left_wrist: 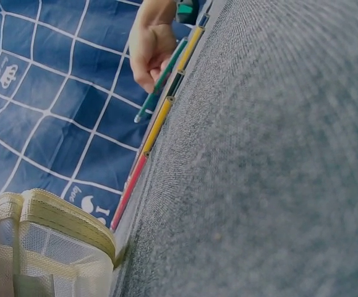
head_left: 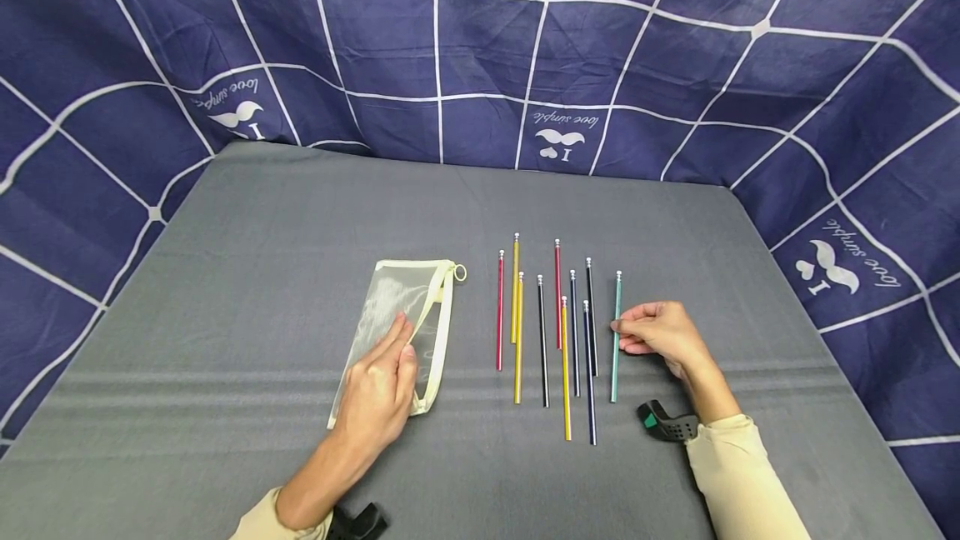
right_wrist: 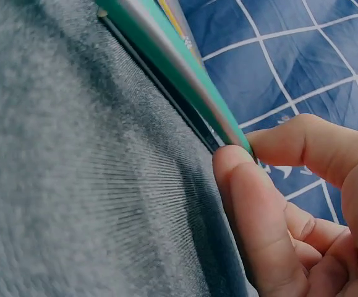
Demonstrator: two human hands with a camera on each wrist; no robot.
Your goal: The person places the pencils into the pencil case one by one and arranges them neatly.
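Note:
A see-through mesh zip pouch (head_left: 386, 294) with cream edging lies left of centre, its zipped side parted. My left hand (head_left: 378, 394) is over it, pinching the upper edge of the opening; the left wrist view shows the pouch (left_wrist: 64, 247) raised there, with most of the hand out of frame. Thumb and fingertips of my right hand (head_left: 660, 332) pinch a green pencil (head_left: 617, 357) near its middle. In the left wrist view that pencil (left_wrist: 161, 80) is tilted, one end off the table. Its far end is cut off in the right wrist view.
Several pencils lie roughly parallel between the hands, among them a red pencil (head_left: 500, 315), a yellow pencil (head_left: 519, 357), a black pencil (head_left: 543, 348) and a dark blue pencil (head_left: 590, 390). A grey cloth (head_left: 300, 207) covers the table. Blue checked fabric (head_left: 480, 40) hangs behind.

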